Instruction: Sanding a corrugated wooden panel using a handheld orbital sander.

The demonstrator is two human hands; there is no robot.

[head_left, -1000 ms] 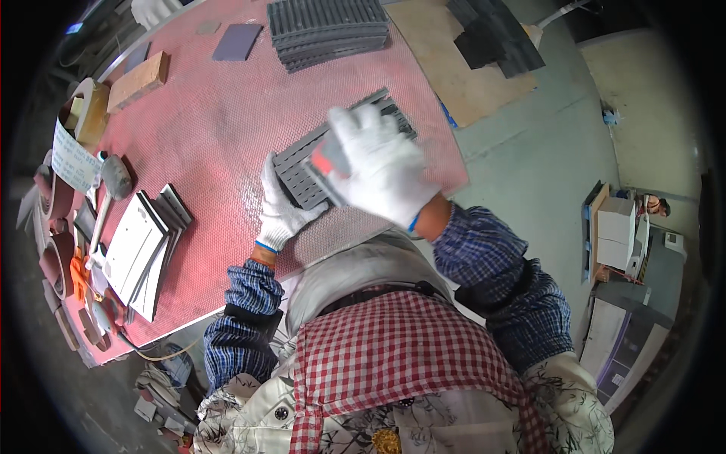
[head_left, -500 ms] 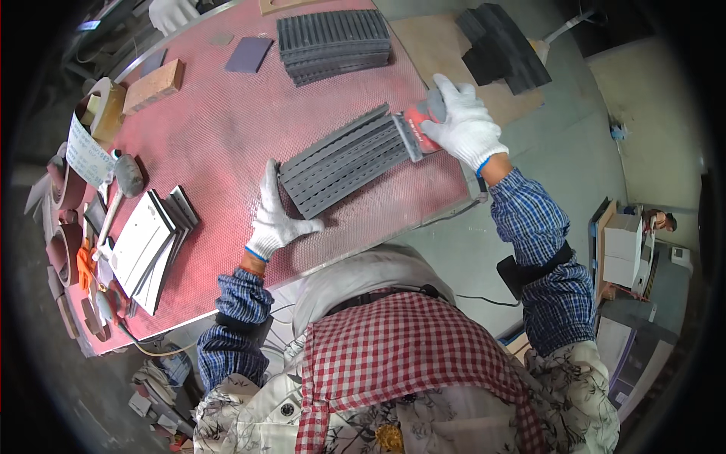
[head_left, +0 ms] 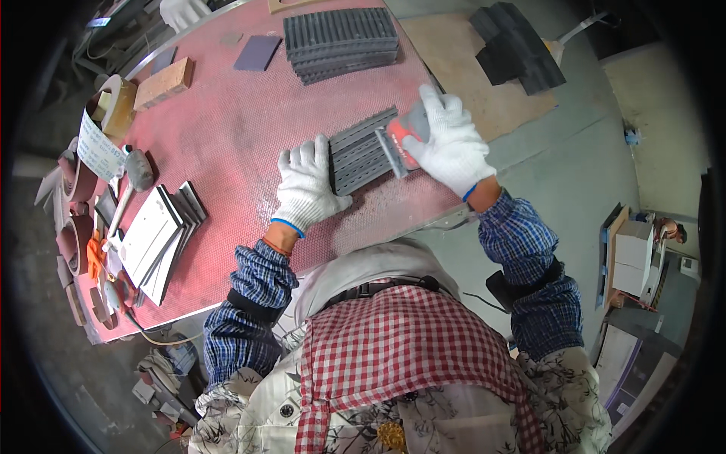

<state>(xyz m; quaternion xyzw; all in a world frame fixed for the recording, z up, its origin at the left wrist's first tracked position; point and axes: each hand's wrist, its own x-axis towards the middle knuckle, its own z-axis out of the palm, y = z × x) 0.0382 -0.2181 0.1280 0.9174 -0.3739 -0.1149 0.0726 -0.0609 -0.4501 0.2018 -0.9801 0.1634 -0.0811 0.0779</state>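
Note:
A dark grey grooved panel with rows of small holes [head_left: 361, 163] lies on the red table. My left hand [head_left: 308, 181], in a white knit glove, rests on its left end with fingers stretched out and thumb along the near edge. My gloved right hand [head_left: 454, 144] is wrapped round a red and grey palm sander [head_left: 399, 147]. The sander's flat pad sits on the right part of the panel. Part of the panel is hidden under the left hand and the sander.
A stack of dark ribbed panels [head_left: 340, 45] stands at the back of the red table [head_left: 249, 144]. On the left are a wooden block [head_left: 164, 83], a mallet [head_left: 138, 170], white boards [head_left: 155, 242] and sandpaper rolls [head_left: 76, 238]. More black panels [head_left: 518, 49] lie on brown board at the right.
My left hand has moved right, from the panel's left edge onto its surface. The right hand and sander have shifted slightly left and nearer along the panel.

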